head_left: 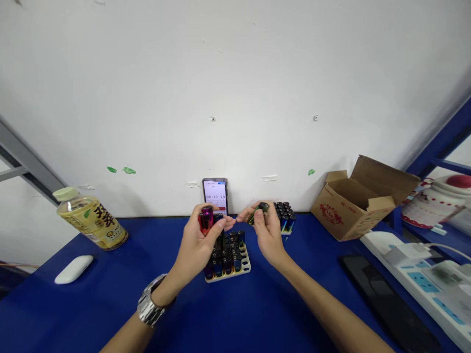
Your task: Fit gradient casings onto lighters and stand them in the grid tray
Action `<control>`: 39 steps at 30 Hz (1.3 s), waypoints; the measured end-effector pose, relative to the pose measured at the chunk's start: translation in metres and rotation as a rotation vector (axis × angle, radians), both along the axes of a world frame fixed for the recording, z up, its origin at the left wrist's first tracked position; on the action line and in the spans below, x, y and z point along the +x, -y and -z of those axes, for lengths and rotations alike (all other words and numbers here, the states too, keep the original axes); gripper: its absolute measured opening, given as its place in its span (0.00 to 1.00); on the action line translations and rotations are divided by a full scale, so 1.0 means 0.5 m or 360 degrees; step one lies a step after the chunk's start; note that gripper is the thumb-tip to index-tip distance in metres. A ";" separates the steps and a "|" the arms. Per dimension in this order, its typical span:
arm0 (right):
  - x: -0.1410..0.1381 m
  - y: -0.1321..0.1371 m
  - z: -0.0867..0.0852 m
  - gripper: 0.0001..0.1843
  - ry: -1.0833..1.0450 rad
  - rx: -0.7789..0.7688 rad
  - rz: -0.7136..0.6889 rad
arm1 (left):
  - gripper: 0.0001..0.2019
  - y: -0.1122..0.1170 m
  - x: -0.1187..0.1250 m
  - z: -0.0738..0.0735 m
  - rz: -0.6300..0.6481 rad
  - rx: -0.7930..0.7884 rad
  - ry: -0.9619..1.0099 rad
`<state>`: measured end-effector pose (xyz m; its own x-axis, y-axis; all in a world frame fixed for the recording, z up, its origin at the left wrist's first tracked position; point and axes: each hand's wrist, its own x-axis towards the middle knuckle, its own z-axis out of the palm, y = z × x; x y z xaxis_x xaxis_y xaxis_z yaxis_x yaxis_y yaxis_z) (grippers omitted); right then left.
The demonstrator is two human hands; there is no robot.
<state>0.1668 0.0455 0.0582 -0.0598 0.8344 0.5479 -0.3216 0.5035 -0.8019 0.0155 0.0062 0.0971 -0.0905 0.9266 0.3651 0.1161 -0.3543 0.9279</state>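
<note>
My left hand point(200, 234) is closed around several small shiny metallic tubes point(206, 219), some pink-red and at least one dark. It hovers over a pale rack point(246, 267) with oval holes. Dark, glossy tubes point(227, 264) of the same sort stand upright in that rack, with open holes along its right side. To the right, my right hand point(267, 230) pinches a dark greenish tube point(262, 207) between thumb and fingers, held tilted above the table. The fingertips of both hands come close together. What kind of article the tubes are, I cannot tell.
A second rack of blue-black tubes point(284, 215) stands behind my right hand. A phone with a timer point(216, 196) leans on the wall. Around lie a drink bottle point(93, 218), white case point(74, 269), open carton point(353, 211), dark phone point(386, 299) and power strip point(423, 284).
</note>
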 end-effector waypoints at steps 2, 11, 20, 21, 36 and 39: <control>0.005 -0.010 0.014 0.15 -0.0125 -0.0152 0.0012 | 0.16 -0.022 -0.022 0.010 -0.0095 0.0029 0.0112; 0.027 -0.043 0.121 0.24 0.0535 -0.0464 0.0323 | 0.16 -0.114 -0.102 0.154 -0.0627 0.0003 0.0154; 0.031 -0.047 0.133 0.23 0.0588 -0.0489 0.0312 | 0.17 -0.108 -0.092 0.185 -0.0504 -0.0104 0.0156; 0.031 -0.047 0.134 0.23 0.0594 -0.0487 0.0329 | 0.17 -0.107 -0.091 0.184 -0.0494 -0.0105 0.0144; 0.035 -0.023 0.115 0.16 0.0390 -0.0103 0.0054 | 0.19 -0.101 -0.090 0.183 -0.0434 -0.0119 0.0033; 0.037 -0.019 0.120 0.12 0.0431 -0.0040 0.0157 | 0.19 -0.101 -0.089 0.183 -0.0442 -0.0133 0.0026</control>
